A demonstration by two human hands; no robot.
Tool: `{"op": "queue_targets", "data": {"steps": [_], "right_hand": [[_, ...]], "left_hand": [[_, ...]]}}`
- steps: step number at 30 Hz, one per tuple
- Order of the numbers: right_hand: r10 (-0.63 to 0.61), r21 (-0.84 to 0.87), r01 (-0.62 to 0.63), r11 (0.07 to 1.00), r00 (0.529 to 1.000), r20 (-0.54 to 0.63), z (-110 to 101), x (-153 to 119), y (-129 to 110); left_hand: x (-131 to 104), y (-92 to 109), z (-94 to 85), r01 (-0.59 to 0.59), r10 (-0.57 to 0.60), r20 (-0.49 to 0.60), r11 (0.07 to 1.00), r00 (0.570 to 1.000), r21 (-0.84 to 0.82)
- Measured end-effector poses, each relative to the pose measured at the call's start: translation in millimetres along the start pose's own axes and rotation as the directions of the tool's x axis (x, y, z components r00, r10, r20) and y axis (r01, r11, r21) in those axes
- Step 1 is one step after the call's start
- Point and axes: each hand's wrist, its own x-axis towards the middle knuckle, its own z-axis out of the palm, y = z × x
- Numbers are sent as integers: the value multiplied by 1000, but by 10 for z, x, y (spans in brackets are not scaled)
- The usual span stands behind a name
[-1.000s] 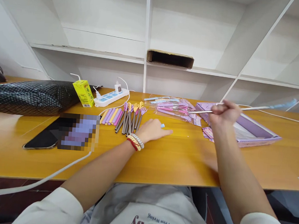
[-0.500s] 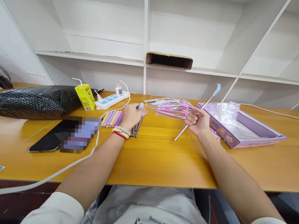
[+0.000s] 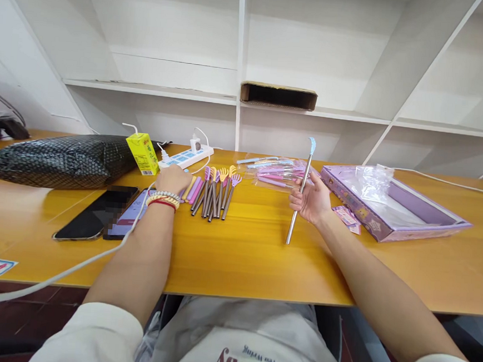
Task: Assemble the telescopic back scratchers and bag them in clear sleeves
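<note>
My right hand (image 3: 312, 199) holds a metal rod (image 3: 292, 227) upright, with a light blue claw-shaped head (image 3: 311, 146) at its top. Over the left end of a row of coloured handles (image 3: 195, 189) is my left hand (image 3: 173, 180). Its fingers are mostly hidden behind the back of the hand, with a bit of light blue showing beside them. Several metal rods with purple, pink and yellow claw heads (image 3: 223, 174) lie just right of the handles. Further right are plastic-wrapped pink, purple and blue pieces (image 3: 273, 169).
A purple open box (image 3: 381, 234) with clear plastic stands at the right, small printed cards (image 3: 347, 218) beside it. On the left are two phones (image 3: 94, 214), a yellow drink carton (image 3: 143, 154), a black wrapped package (image 3: 59, 161), a power strip (image 3: 187, 157) and a white cable (image 3: 71, 271).
My left hand has moved left from the claw-headed rods to the handles, carrying the light blue piece. My right hand has shifted slightly left, and its rod is now more upright.
</note>
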Motion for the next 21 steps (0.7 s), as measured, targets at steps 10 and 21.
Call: {"op": "queue_targets", "data": {"steps": [10, 21], "right_hand": [[11, -37, -10, 999, 1000, 24, 34, -16, 25], [10, -48, -8, 999, 999, 40, 52, -27, 25]], "left_hand": [[215, -317, -50, 55, -54, 5, 996, 999, -70], [192, -330, -7, -3, 4, 13, 999, 1000, -46]]}}
